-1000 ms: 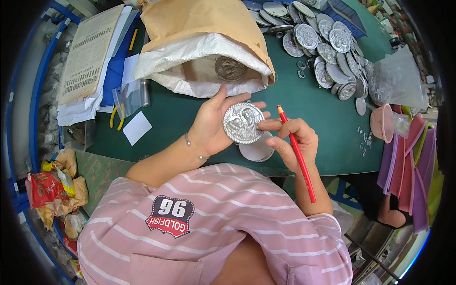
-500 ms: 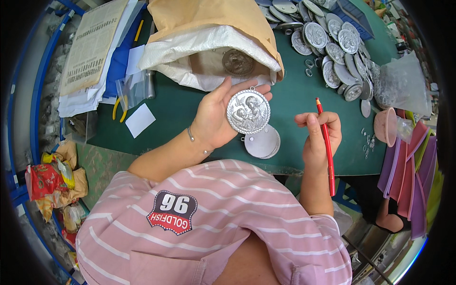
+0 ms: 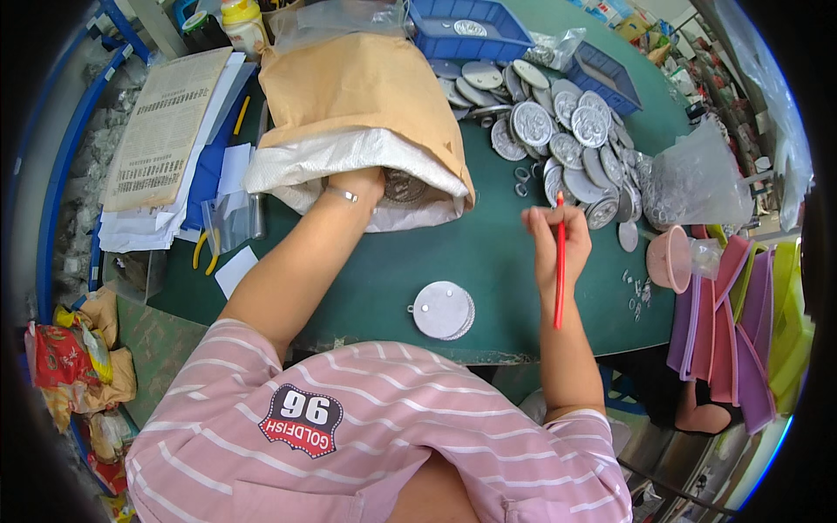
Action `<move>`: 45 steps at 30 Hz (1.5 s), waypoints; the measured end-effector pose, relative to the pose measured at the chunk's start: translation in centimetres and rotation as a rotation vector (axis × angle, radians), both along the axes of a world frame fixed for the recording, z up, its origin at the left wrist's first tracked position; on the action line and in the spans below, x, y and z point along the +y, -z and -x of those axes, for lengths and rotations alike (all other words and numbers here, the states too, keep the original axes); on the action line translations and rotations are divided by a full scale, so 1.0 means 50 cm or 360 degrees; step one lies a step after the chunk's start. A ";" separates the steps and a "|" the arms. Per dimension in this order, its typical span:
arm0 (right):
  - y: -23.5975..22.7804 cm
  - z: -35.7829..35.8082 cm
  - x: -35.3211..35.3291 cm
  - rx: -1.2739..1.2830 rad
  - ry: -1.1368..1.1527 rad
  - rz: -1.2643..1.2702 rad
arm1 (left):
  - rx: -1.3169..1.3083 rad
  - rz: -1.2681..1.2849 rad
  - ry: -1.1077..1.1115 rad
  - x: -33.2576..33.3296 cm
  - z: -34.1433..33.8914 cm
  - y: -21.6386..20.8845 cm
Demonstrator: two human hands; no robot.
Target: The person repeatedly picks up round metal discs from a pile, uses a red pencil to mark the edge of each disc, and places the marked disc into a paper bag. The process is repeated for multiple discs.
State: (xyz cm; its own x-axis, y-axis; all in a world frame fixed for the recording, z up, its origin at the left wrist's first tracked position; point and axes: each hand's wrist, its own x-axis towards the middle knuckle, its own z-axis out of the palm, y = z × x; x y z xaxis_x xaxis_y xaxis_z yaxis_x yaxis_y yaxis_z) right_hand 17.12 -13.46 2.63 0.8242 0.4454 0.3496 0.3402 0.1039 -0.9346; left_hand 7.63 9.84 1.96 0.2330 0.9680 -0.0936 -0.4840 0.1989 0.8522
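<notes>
My left hand (image 3: 359, 183) reaches into the mouth of a brown paper sack (image 3: 357, 91) with a white woven lining (image 3: 305, 157). Its fingers are hidden inside, beside a dark round relief medallion (image 3: 404, 186) lying in the opening; whether it grips anything does not show. Over the table, my right hand (image 3: 547, 244) is closed around a red pencil (image 3: 560, 279) whose tip points away from me. Near the front edge lie stacked silver discs (image 3: 442, 310), plain side up, with a small loop at the left.
A heap of silver medallions (image 3: 567, 148) lies at the back right, near blue bins (image 3: 466, 39) and a clear plastic bag (image 3: 697, 179). A pink cup (image 3: 669, 259) stands at the right edge. Papers (image 3: 157, 139) and yellow-handled pliers (image 3: 206, 253) are on the left.
My left hand has gone from holding a silver medallion over the table into the sack's mouth. My right hand still holds the pencil. The whole view has shifted.
</notes>
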 end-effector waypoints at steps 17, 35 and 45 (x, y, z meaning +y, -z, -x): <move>-0.019 -0.282 0.124 -0.1704 0.0124 0.1168 | 0.0214 -0.0439 0.0595 -0.141 0.138 0.022; -0.041 0.124 -0.001 0.0129 -0.0320 -0.0165 | -0.0633 0.0729 0.1696 -0.191 0.163 0.018; -0.036 0.152 -0.012 -0.0401 -0.0391 -0.0047 | -0.0509 0.0361 0.1643 -0.192 0.168 0.015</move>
State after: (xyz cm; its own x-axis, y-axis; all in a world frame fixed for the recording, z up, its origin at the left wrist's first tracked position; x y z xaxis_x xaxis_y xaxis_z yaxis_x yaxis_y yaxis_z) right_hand 9.51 -14.04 4.44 0.5801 0.6063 0.5439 0.5212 0.2368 -0.8199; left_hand -0.79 0.26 1.19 0.9643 0.2623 -0.0356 -0.1870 0.7703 0.6097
